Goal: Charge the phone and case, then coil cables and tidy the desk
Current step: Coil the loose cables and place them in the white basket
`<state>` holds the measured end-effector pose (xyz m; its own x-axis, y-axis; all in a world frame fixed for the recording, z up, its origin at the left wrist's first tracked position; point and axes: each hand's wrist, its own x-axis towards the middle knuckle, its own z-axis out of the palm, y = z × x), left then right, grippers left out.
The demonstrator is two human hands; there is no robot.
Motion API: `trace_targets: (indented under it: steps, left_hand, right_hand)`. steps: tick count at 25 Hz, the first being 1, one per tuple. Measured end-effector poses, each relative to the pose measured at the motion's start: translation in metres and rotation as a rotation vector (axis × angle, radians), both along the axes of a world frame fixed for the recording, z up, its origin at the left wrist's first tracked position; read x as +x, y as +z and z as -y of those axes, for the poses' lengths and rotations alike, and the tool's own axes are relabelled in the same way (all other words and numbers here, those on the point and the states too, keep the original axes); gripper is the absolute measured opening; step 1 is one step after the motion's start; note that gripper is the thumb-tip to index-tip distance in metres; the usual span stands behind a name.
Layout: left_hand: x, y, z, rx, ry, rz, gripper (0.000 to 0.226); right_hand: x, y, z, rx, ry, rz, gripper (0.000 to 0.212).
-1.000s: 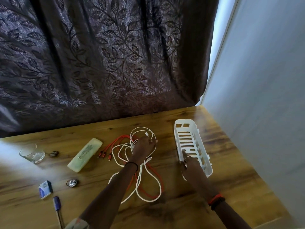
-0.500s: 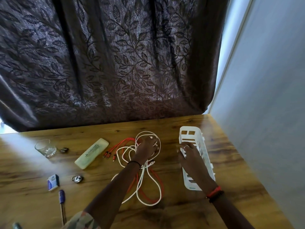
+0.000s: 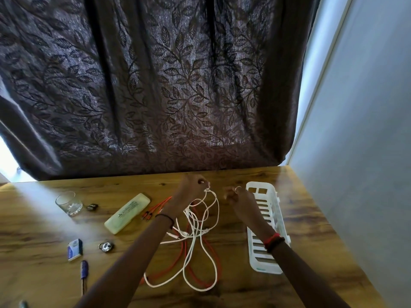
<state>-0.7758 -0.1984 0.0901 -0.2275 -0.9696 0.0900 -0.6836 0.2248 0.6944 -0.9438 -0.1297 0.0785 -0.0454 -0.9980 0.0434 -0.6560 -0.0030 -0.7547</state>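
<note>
While the left hand pinches one end of the white cable up at frame centre, its loops trail onto the desk across the orange cable. I'd free that crossing first, then wind even turns. The right hand, just right of the left hand, is blurred, so I cannot tell its grip. In all: two cables, one white basket right, one green case and one glass left.

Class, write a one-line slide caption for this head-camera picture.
Left hand holds up a tangled white cable above the wooden desk, orange cable beneath, right hand beside the white basket.
</note>
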Motion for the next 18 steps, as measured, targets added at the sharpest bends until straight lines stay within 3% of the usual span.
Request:
trace_targets:
  steps: [5,9,14,18]
  left_hand:
    - [0.024,0.071,-0.020,0.005,0.086,-0.135,0.011]
    - [0.036,0.119,-0.034,0.099,0.069,-0.399,0.018]
    - [0.050,0.155,-0.052,0.144,-0.021,-0.499,0.030]
    - [0.055,0.164,-0.052,0.196,0.048,-0.471,0.036]
  right_hand:
    - [0.030,0.024,0.025,-0.017,0.153,0.231,0.041]
    - [0.047,0.048,0.034,-0.160,0.079,0.421,0.039]
    - [0.059,0.093,0.042,-0.233,0.258,0.419,0.012]
    - [0.066,0.106,0.044,-0.163,0.478,0.597,0.013]
